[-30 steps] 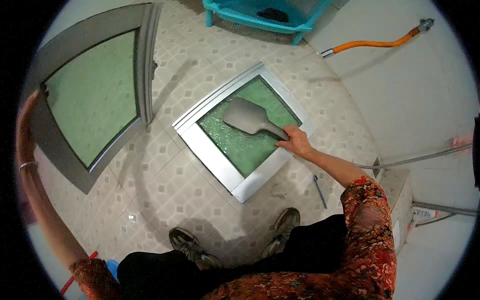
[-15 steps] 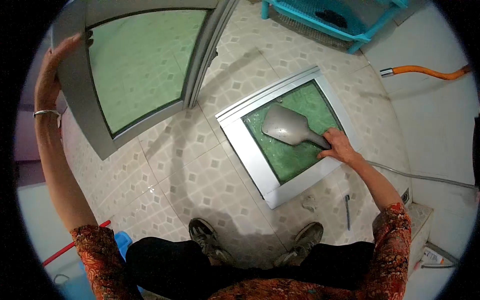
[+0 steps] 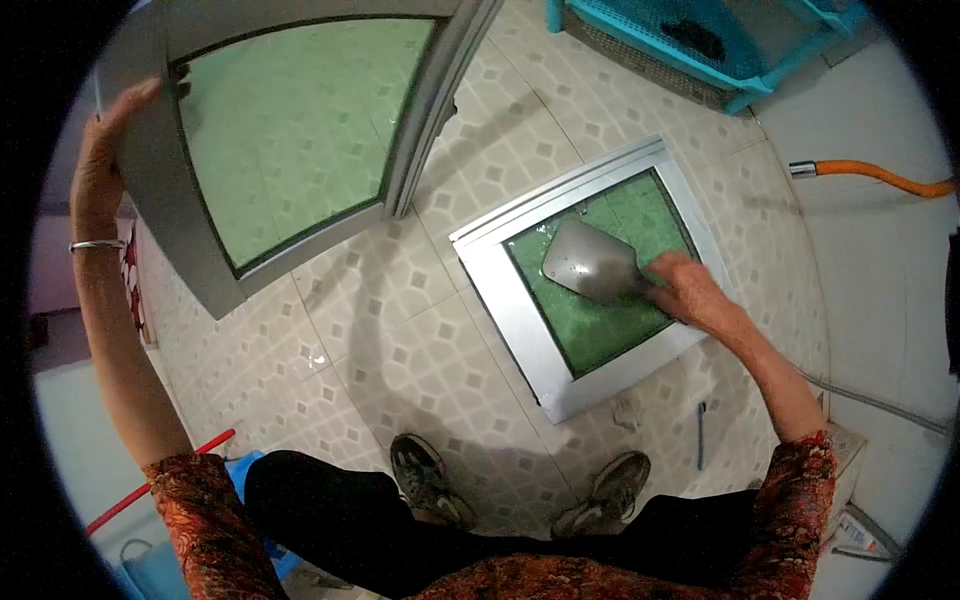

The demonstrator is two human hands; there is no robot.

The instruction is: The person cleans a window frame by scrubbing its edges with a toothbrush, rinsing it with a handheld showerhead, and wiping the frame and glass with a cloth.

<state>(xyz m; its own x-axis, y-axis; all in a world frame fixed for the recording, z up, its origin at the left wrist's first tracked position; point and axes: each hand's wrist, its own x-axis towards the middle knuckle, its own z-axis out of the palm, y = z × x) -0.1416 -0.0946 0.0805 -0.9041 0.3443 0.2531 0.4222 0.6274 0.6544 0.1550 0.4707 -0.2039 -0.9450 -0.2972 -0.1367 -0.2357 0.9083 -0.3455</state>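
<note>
My left hand (image 3: 108,150) is closed on the outer edge of a grey-framed glass door (image 3: 207,255), which stands tilted at the left. Some of its fingers are hidden by the frame. My right hand (image 3: 692,290), slightly blurred, grips the short handle of a broad, flat metal scoop (image 3: 590,262). The scoop's rounded blade lies over the wet green glass of a second, silver-framed panel (image 3: 520,330). That panel lies on the tiled floor in front of my feet.
A turquoise plastic rack (image 3: 670,50) stands at the back right. An orange hose (image 3: 880,177) with a metal end juts from the right wall. A toothbrush (image 3: 701,435) lies on the tiles (image 3: 410,345). At lower left are a red pole (image 3: 160,480) and a blue plastic item (image 3: 150,570).
The view has shifted, so the panels and rack appear farther right. The scoop is still over the glass, its handle more covered by my right hand. My left hand keeps hold of the door.
</note>
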